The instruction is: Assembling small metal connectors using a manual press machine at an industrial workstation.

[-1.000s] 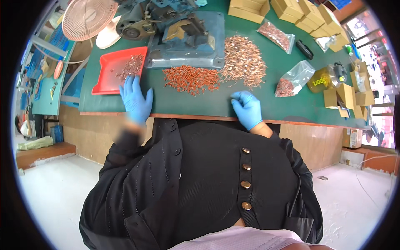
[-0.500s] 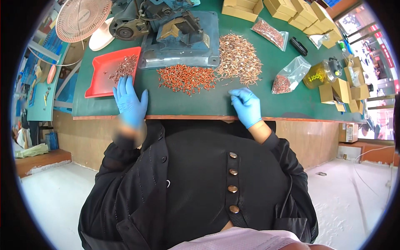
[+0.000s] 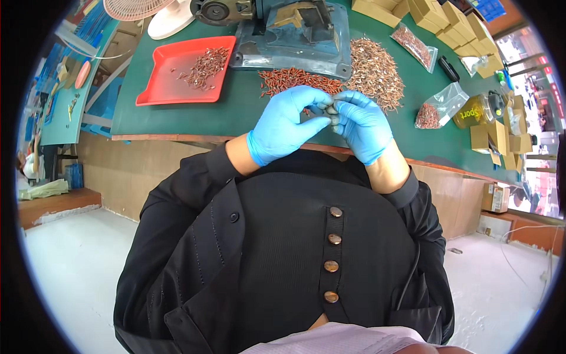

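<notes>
Both my hands wear blue gloves with darkened fingertips and meet above the green table's front part. My left hand (image 3: 286,125) is closed in a pinch, its thumb and fingertips against those of the other hand. My right hand (image 3: 365,125) is likewise closed, thumb to forefinger. Whatever lies between the fingertips is too small or hidden to name. Just behind the hands is a pile of small red-orange cylindrical pieces (image 3: 289,78), partly covered by my left hand. A larger heap of thin brownish and silvery pieces (image 3: 377,68) lies beyond my right hand.
A red tray (image 3: 154,89) with small dark-red pieces stands at left. Behind the piles is a blue-grey machine base (image 3: 283,56), beside a fan (image 3: 171,22). To the right are clear bags of pieces (image 3: 429,115), a black object (image 3: 448,69), a yellowish bottle (image 3: 471,112) and cardboard boxes (image 3: 489,138).
My left hand has left the red tray's edge, moved right and closed. My right hand has turned inward, and their fingertips now meet. The view has shifted, so the table sits higher and further right.
</notes>
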A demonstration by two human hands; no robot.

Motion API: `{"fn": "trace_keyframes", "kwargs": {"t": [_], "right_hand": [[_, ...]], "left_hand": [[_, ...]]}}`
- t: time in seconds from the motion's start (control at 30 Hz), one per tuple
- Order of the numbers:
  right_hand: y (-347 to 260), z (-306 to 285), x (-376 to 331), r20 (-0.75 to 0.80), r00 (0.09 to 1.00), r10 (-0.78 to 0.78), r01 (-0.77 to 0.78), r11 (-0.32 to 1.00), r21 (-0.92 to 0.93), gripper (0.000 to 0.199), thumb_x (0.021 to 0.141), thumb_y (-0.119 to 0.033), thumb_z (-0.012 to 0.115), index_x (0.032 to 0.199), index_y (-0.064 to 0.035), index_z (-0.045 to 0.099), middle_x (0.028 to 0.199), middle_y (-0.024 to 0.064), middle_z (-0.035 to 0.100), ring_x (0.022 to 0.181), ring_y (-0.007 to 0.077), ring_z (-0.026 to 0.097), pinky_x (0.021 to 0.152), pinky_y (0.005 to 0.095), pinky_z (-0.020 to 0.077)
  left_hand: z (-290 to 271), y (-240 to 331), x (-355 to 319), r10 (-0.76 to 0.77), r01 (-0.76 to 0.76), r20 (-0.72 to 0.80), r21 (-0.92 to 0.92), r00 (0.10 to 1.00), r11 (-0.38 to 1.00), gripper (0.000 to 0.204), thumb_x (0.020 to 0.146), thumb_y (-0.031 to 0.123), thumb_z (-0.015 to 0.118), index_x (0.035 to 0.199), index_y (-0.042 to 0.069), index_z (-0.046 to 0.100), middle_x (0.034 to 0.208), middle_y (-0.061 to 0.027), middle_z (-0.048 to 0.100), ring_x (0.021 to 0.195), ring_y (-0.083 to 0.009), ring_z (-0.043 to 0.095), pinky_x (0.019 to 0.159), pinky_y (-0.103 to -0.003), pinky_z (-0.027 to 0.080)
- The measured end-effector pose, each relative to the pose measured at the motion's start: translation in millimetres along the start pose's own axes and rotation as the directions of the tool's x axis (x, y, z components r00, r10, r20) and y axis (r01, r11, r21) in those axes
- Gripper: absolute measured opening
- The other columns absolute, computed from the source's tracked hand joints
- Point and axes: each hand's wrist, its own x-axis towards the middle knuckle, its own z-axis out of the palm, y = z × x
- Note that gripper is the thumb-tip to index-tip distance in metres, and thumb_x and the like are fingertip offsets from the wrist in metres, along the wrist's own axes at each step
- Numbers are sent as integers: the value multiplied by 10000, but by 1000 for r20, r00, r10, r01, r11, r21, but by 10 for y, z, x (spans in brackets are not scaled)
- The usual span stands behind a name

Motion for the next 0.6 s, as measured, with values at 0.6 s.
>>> {"fn": "trace_keyframes", "kwargs": {"t": [0.6], "right_hand": [[113,0,-93,-16,971,-237,205,872,-445,149,826,24,616,972,38,591,866,93,641,715,122,610,645,228,510]], "left_hand": [[208,-206,-30,-218,185,-53,-364,974,913,128,834,-17,612,960,3,621,881,-34,636,799,-80,597,721,-210,482]]}}
